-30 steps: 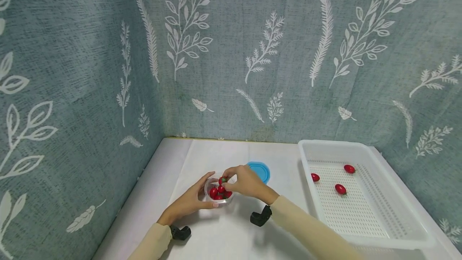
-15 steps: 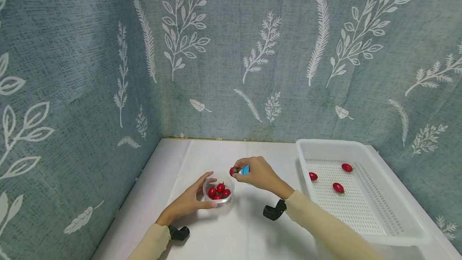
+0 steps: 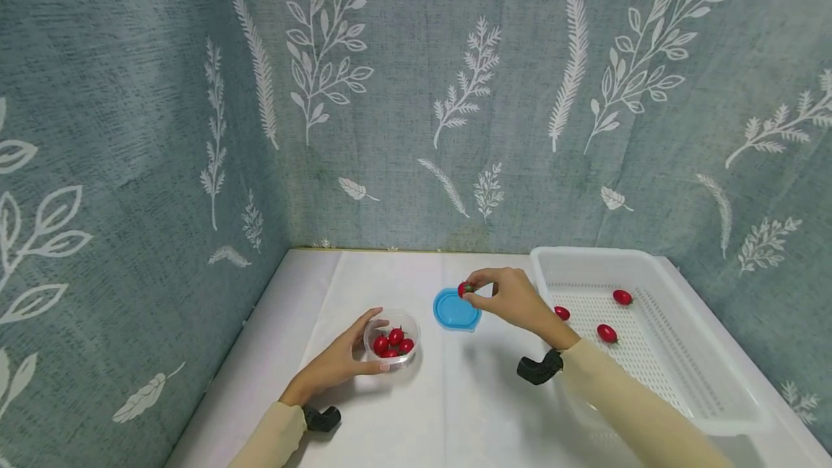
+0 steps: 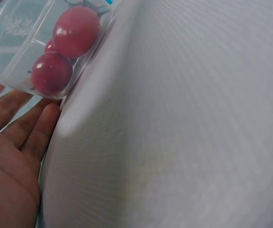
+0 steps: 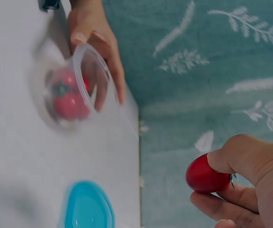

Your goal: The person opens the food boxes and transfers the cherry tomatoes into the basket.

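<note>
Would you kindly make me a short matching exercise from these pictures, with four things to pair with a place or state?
Column one
1. Lid
2. Tub
3. Basket
4. Right hand

Column two
A. White, with three tomatoes showing on its floor
B. Pinching a single tomato by thumb and fingers
C. Clear, held by the left hand, with several tomatoes inside
D. Blue, lying on the table

Right pairs: 1-D, 2-C, 3-A, 4-B

The left wrist view crops the clear container (image 4: 21,59).
</note>
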A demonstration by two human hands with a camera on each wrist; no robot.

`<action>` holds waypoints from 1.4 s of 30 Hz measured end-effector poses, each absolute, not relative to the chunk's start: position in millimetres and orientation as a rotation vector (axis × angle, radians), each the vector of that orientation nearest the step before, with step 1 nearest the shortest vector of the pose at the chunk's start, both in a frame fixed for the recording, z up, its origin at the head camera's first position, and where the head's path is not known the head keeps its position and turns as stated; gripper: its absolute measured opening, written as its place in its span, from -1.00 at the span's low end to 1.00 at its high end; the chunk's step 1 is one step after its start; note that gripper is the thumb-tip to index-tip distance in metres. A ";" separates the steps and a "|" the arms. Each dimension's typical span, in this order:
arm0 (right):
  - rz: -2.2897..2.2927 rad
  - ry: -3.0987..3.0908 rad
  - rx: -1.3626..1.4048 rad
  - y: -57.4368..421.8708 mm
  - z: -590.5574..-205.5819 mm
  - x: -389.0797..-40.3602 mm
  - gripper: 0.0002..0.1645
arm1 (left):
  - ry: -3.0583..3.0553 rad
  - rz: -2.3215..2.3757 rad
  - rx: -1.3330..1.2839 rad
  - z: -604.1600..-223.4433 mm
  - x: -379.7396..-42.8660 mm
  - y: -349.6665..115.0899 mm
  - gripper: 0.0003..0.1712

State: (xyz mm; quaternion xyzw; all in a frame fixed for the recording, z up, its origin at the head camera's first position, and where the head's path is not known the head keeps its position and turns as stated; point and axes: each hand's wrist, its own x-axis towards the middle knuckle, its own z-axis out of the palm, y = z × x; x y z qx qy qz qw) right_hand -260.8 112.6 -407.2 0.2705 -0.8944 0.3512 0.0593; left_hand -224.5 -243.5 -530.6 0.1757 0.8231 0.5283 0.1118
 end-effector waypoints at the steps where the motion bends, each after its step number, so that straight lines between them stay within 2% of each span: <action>1: 1.059 -2.704 0.806 118.4 -406.5 -261.5 -0.79 | 2.418 1.552 0.514 -530.5 -224.7 -243.5 0.24; 6: 1.042 -2.694 0.745 148.6 -405.3 -263.3 -0.81 | 2.415 1.554 0.511 -530.9 -224.8 -244.1 0.24; 21: 0.994 -2.782 0.432 233.8 -410.4 -254.9 -0.53 | 2.404 1.555 0.501 -532.0 -223.3 -243.0 0.23; 42: 0.921 -2.893 0.239 302.1 -437.9 -258.2 -0.40 | 2.380 1.584 0.481 -532.3 -224.2 -244.1 0.27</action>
